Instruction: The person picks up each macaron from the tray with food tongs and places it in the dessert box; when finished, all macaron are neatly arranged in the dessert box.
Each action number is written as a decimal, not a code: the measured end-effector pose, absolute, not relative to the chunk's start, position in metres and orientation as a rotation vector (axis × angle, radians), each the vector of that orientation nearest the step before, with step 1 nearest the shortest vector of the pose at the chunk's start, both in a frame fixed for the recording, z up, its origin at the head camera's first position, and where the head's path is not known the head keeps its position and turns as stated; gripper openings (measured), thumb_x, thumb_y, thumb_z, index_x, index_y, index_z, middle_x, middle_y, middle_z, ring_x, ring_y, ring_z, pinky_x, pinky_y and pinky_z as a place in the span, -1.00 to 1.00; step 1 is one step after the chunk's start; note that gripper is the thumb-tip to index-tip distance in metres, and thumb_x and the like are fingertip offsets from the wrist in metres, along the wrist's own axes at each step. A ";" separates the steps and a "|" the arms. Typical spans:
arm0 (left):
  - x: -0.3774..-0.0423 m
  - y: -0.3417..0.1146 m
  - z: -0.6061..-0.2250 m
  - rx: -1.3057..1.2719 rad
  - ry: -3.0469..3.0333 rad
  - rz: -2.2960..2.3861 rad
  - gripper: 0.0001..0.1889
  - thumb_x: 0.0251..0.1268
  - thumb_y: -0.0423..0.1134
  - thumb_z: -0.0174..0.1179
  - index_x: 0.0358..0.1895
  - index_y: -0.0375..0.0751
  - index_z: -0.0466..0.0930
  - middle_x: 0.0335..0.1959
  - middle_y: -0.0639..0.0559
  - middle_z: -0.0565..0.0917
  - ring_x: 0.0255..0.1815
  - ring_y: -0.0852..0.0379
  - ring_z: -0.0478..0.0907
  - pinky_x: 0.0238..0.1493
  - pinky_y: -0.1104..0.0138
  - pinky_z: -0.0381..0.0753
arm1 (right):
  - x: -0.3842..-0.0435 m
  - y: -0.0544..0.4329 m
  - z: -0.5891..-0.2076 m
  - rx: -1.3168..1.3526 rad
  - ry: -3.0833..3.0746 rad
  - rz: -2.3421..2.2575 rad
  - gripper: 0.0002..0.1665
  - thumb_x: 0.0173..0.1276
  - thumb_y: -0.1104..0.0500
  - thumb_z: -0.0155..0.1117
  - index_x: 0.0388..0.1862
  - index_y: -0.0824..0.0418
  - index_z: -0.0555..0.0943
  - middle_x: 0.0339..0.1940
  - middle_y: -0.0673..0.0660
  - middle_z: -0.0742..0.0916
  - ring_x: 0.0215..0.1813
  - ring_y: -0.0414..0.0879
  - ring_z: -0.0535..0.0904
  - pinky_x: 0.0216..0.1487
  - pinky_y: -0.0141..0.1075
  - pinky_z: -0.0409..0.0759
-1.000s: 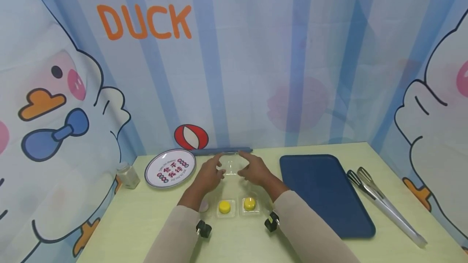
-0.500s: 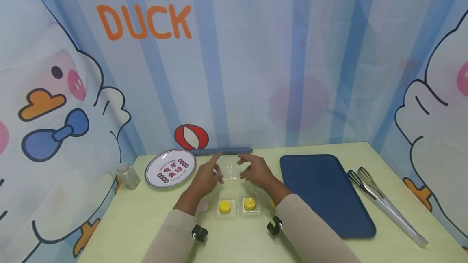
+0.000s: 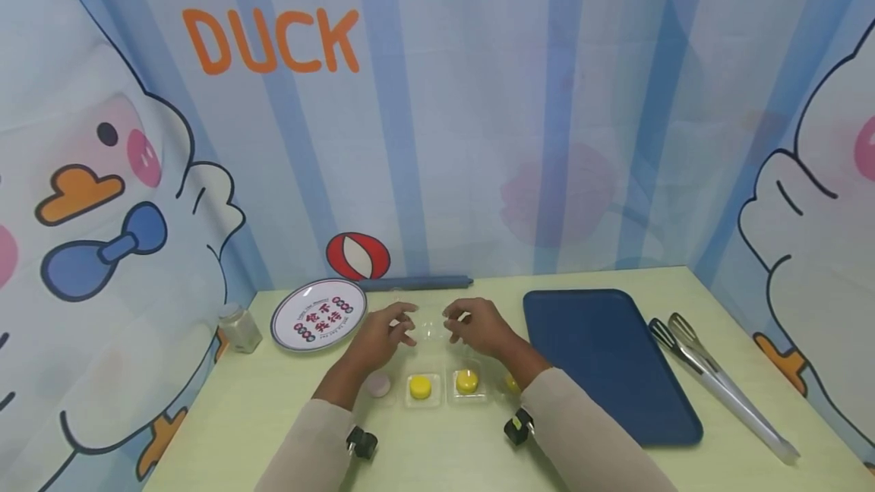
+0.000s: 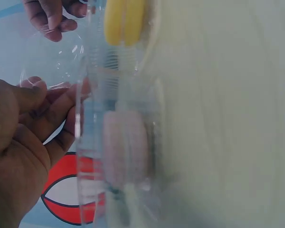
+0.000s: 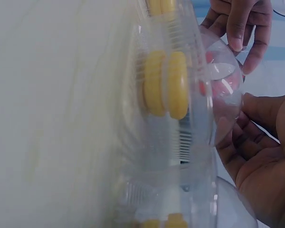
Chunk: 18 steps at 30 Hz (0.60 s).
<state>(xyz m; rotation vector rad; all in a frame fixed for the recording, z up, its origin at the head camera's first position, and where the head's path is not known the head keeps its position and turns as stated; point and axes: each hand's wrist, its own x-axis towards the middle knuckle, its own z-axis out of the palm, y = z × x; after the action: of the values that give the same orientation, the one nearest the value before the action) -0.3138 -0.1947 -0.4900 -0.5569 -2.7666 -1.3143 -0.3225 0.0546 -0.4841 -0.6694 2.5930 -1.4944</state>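
A clear plastic dome lid (image 3: 429, 329) hangs between my two hands, just beyond the row of macarons. My left hand (image 3: 379, 331) pinches the lid's left side between thumb and fingers. Opposite it, my right hand (image 3: 481, 326) grips the other side with thumb and fingertips. The left wrist view shows the lid (image 4: 54, 59) nearly edge to edge between both hands. Nearer me, a yellow macaron (image 3: 420, 386) and a second yellow macaron (image 3: 467, 380) sit in clear plastic trays. A pale pink macaron (image 3: 378, 383) lies at the left; another yellow one is partly hidden by my right wrist.
A round white plate (image 3: 319, 315) with printed characters is at the back left, beside a glass shaker (image 3: 238, 328). A dark blue tray (image 3: 608, 363) and metal tongs (image 3: 724, 393) lie on the right. A blue-grey rod (image 3: 417, 282) runs along the table's back edge.
Both hands have come down and slightly toward me with the clear lid, and their wrists have spread a little apart. More of the pink macaron shows now. The macarons have stayed in place.
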 end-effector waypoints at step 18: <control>-0.299 -0.211 -0.495 -0.611 -2.775 -1.259 -0.56 0.72 -0.07 0.17 0.50 -0.09 0.63 0.29 -0.10 0.81 0.15 -0.03 0.85 0.40 -0.14 0.70 | -0.303 0.056 -0.481 -0.707 2.576 -1.378 -0.44 0.73 -0.13 0.19 0.32 0.28 0.73 0.15 0.24 0.86 0.09 0.09 0.87 0.27 0.10 0.79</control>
<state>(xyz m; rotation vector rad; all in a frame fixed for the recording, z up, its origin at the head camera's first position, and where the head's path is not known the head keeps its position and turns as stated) -0.2988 -0.2110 -0.4951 -0.6115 -2.7754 -1.2593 -0.3026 0.0558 -0.4806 -0.7070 2.5759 -1.3779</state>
